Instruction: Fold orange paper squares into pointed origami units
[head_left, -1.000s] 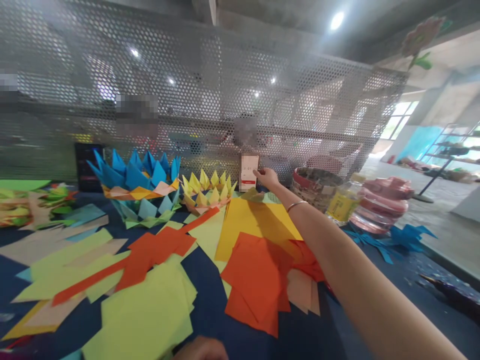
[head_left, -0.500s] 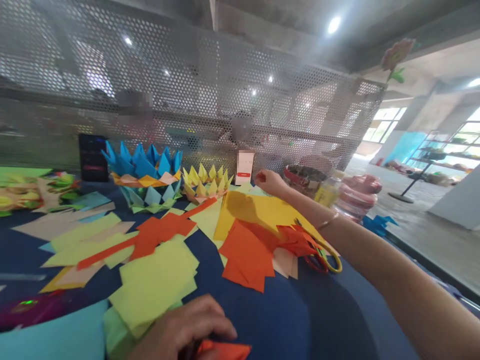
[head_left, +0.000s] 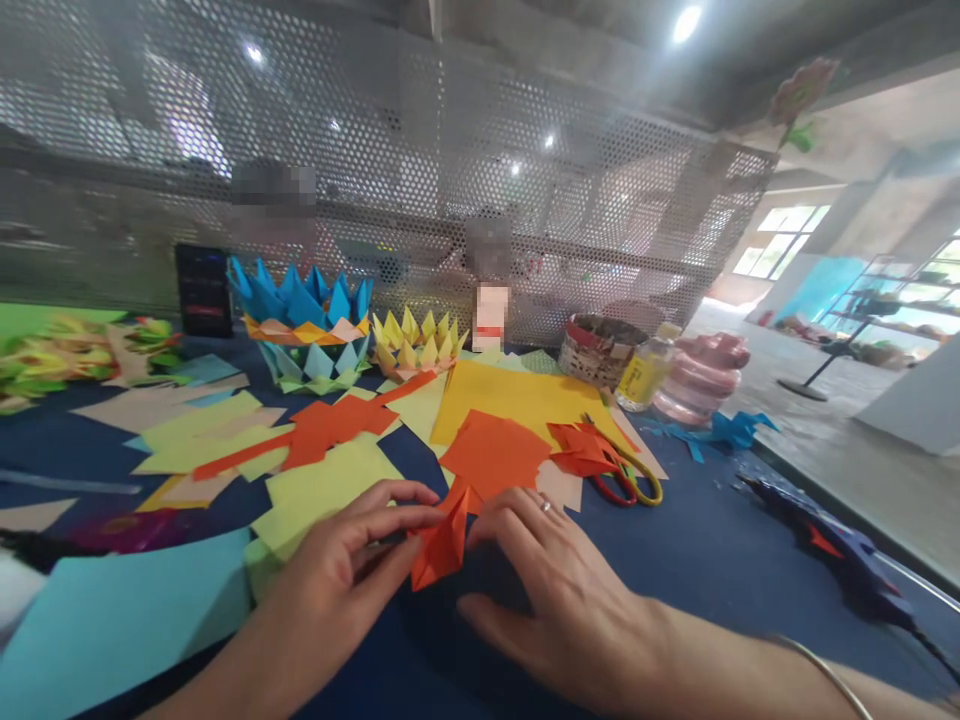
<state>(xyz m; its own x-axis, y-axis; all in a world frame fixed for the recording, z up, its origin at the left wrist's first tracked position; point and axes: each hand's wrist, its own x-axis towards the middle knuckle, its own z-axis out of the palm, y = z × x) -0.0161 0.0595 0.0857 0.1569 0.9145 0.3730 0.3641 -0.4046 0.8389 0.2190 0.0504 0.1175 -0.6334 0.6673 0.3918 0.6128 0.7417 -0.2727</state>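
Note:
Both my hands meet on a small folded orange paper piece [head_left: 442,545] near the table's front edge. My left hand [head_left: 341,575] pinches its left side with curled fingers. Fingers of my right hand [head_left: 547,590] rest on its right side, thumb stretched out below. A stack of orange paper squares [head_left: 491,455] lies just behind the piece. Red and yellow handled scissors [head_left: 626,480] lie to the right of that stack, beside some folded orange pieces [head_left: 581,455].
Loose yellow-green [head_left: 322,490], orange and yellow [head_left: 517,395] sheets cover the blue table [head_left: 697,550]. A blue paper crown [head_left: 304,315] and a yellow one [head_left: 416,345] stand at the back by a phone [head_left: 491,315], a woven basket [head_left: 600,350], a bottle [head_left: 645,375] and a mesh screen [head_left: 450,170].
My right hand has pulled back from the phone at the back to the front of the table. It now joins my left hand on the folded orange piece. The view has tilted down.

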